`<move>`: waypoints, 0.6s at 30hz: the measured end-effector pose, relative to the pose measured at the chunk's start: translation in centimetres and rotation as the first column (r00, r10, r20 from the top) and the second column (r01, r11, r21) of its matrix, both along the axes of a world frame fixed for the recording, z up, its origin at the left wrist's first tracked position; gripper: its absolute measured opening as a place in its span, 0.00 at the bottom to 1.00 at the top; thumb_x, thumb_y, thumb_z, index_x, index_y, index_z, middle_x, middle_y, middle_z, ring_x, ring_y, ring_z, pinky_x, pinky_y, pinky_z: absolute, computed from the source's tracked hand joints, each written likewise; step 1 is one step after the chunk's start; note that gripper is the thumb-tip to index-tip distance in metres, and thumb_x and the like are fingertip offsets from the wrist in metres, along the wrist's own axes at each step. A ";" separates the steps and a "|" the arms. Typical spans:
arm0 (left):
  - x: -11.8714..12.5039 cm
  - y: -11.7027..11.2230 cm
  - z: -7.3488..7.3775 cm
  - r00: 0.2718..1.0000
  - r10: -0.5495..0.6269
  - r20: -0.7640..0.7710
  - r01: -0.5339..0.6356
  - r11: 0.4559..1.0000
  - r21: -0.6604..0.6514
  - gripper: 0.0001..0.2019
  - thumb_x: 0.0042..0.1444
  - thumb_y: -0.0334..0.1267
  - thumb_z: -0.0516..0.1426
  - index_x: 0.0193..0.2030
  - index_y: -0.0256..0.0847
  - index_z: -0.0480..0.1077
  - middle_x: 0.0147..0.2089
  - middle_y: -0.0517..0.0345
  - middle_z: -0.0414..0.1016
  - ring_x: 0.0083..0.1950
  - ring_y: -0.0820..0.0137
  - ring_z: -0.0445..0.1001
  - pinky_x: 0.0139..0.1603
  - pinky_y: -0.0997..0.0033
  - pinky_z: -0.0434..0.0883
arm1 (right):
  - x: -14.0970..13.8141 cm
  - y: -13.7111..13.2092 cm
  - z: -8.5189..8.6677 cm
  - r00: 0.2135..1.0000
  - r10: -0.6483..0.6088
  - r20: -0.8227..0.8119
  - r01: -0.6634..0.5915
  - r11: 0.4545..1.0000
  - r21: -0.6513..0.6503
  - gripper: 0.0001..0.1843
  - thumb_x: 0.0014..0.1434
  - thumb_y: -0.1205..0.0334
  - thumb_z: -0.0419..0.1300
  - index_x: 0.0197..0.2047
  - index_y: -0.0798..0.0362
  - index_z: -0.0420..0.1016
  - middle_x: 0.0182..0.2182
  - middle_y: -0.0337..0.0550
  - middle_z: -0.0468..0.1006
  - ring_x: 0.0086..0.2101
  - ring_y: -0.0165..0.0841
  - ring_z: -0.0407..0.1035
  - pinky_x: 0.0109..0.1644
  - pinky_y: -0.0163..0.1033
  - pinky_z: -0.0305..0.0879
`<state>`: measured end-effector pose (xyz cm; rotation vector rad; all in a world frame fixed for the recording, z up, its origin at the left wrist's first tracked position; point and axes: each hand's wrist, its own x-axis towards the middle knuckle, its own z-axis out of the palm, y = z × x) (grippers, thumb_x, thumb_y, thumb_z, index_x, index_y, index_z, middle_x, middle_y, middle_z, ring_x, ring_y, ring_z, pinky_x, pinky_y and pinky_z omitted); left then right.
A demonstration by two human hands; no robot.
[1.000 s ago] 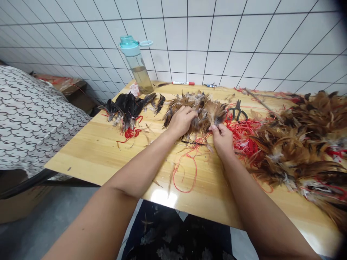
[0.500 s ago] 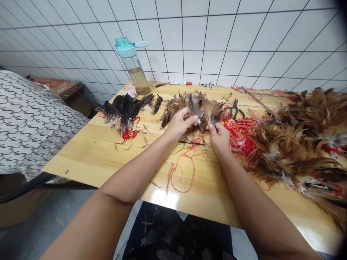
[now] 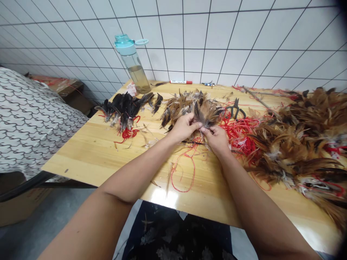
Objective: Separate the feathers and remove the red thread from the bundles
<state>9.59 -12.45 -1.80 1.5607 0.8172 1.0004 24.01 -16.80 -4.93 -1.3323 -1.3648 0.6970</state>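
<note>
My left hand (image 3: 184, 127) and my right hand (image 3: 217, 139) meet over the middle of the wooden table (image 3: 94, 151). Both pinch the base of a small bunch of brown feathers (image 3: 206, 115), fingertips nearly touching. The bunch fans up and away from me, over a loose heap of brown feathers (image 3: 179, 104). A loose red thread (image 3: 189, 169) trails on the table below my hands.
A pile of black feathers (image 3: 123, 106) lies at the left, a large mass of brown feathers (image 3: 303, 141) and tangled red thread (image 3: 240, 131) at the right. Black scissors (image 3: 235, 108), a water bottle (image 3: 134, 66) and a red marker (image 3: 181, 82) sit near the tiled wall. A patterned cushion (image 3: 29, 119) is at far left.
My left hand left the feather heap, lifted a feather and brought it to the bunch in my right hand; both hands now pinch the bunch together.
</note>
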 end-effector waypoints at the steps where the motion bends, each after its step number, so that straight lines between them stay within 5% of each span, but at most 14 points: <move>1: -0.1 0.1 0.0 1.000 0.005 -0.013 -0.005 1.000 0.027 0.05 0.50 0.32 0.61 0.33 0.36 0.68 0.27 0.63 0.70 0.29 0.77 0.68 0.32 0.77 0.65 | 0.0 0.0 0.0 1.000 -0.011 -0.012 0.011 1.000 -0.004 0.11 0.50 0.54 0.61 0.24 0.52 0.72 0.23 0.38 0.71 0.28 0.32 0.64 0.36 0.39 0.61; 5: -1.0 0.8 0.4 0.982 0.189 -0.028 -0.180 0.965 0.189 0.05 0.58 0.35 0.55 0.39 0.38 0.70 0.32 0.60 0.71 0.32 0.76 0.68 0.36 0.75 0.67 | 0.4 0.2 -0.2 0.985 -0.113 -0.133 0.110 0.993 -0.033 0.16 0.52 0.47 0.60 0.26 0.52 0.73 0.25 0.39 0.74 0.30 0.33 0.67 0.40 0.40 0.63; 9: -1.9 1.2 0.7 0.911 0.398 -0.112 -0.306 0.831 0.464 0.08 0.58 0.31 0.53 0.42 0.39 0.71 0.38 0.57 0.71 0.37 0.74 0.69 0.42 0.72 0.68 | 0.8 0.2 0.0 0.960 -0.192 -0.205 0.189 0.981 -0.033 0.18 0.52 0.45 0.61 0.27 0.53 0.74 0.27 0.40 0.76 0.34 0.33 0.68 0.44 0.40 0.63; 14: -1.8 0.7 0.4 0.879 0.354 -0.320 -0.033 0.714 0.699 0.15 0.56 0.26 0.52 0.48 0.40 0.72 0.44 0.53 0.69 0.46 0.68 0.69 0.49 0.67 0.68 | 0.9 0.2 0.1 0.963 -0.180 -0.200 0.174 0.984 -0.047 0.20 0.50 0.42 0.61 0.27 0.52 0.73 0.25 0.38 0.74 0.32 0.33 0.67 0.42 0.39 0.62; 18: -1.1 0.4 -0.1 0.832 0.350 -0.430 0.123 0.641 0.758 0.18 0.58 0.28 0.52 0.55 0.41 0.69 0.45 0.51 0.69 0.49 0.64 0.66 0.52 0.63 0.65 | 0.7 0.1 -0.1 0.969 -0.088 -0.229 0.083 0.996 -0.032 0.20 0.50 0.41 0.62 0.27 0.52 0.73 0.27 0.39 0.75 0.33 0.32 0.67 0.42 0.39 0.62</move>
